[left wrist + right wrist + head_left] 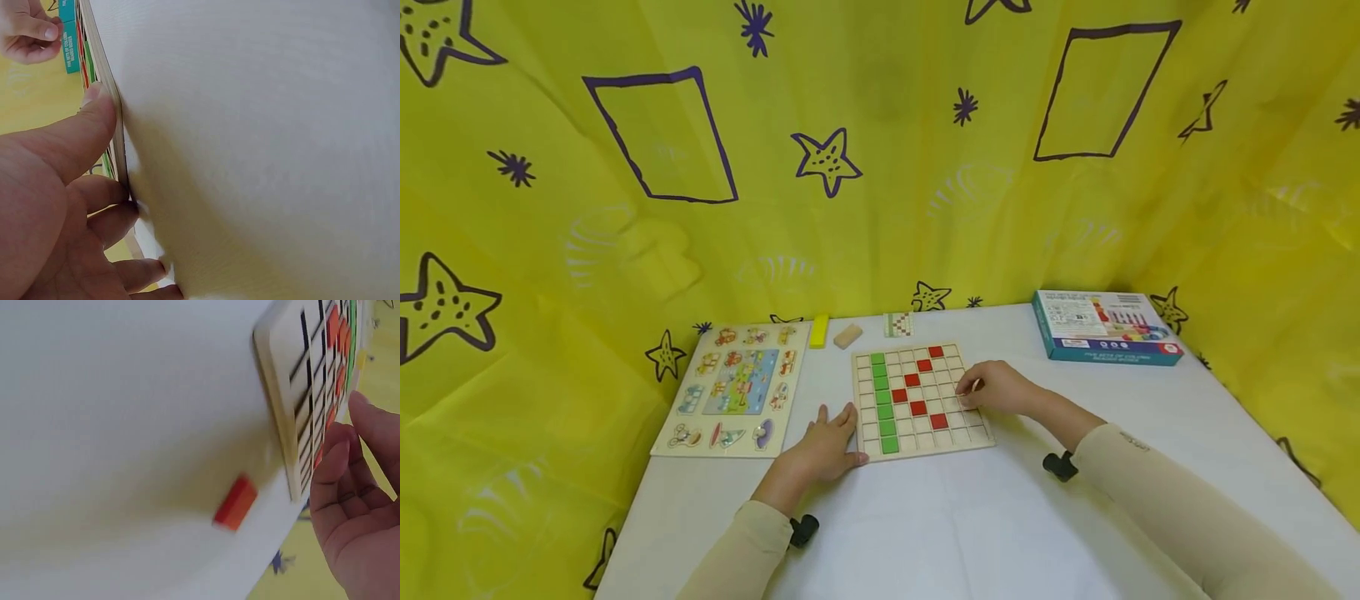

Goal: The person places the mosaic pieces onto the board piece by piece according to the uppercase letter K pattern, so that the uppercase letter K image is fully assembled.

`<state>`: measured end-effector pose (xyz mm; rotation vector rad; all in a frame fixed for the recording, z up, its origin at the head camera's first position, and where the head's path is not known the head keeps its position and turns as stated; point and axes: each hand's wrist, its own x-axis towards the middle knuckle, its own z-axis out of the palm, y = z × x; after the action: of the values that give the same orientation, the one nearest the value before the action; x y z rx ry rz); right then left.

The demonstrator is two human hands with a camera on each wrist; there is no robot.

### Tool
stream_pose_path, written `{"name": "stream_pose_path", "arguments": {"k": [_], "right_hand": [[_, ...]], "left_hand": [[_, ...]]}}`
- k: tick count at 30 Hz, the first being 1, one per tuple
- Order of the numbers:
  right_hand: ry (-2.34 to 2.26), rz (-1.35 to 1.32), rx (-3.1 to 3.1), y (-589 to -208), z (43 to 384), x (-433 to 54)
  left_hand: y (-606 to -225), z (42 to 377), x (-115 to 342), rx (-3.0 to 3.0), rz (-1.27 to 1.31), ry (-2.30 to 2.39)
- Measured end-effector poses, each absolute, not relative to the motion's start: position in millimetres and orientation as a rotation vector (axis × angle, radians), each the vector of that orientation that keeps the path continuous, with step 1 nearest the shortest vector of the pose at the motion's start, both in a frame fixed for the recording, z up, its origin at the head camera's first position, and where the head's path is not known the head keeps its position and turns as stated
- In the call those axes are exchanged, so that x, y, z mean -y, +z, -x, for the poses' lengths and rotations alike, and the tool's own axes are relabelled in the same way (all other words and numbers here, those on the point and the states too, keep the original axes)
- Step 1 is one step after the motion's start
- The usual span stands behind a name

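Observation:
A wooden grid board (925, 449) lies on the table, with a column of green tiles (884, 411) and red tiles (918, 407) in slanting lines. My left hand (823, 446) rests at its lower left corner; in the left wrist view the thumb (97, 119) touches the board's edge and the other fingers lie loosely beside it. Over the board's right edge is my right hand (1006, 387), its fingers loosely bent, with nothing visible between them in the right wrist view. That view also shows a loose red block (236, 503) on the table beside the board.
A picture puzzle board (790, 375) lies to the left. Behind the grid board are a yellow block (819, 331), a plain wooden block (848, 336) and a small pattern card (898, 325). A teal-edged box (1108, 327) lies at the back right, by the yellow curtain (880, 225).

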<state>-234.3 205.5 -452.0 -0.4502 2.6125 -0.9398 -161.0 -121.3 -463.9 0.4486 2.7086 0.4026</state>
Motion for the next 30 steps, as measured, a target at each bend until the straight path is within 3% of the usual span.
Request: {"name": "stream_pose_path", "arguments": {"k": [13,30], "right_hand": [[-0.802,0.394,-2.629,-461.1,234.5,-264.8],[-0.917,0.461,-2.601,-461.8,228.6,-261.2]], "left_hand": [[-469.1,163.6,124.7,-2.716,-0.451,0.398],[-470.8,164.2,123.6,-2.711,-0.46,0.414]]}}
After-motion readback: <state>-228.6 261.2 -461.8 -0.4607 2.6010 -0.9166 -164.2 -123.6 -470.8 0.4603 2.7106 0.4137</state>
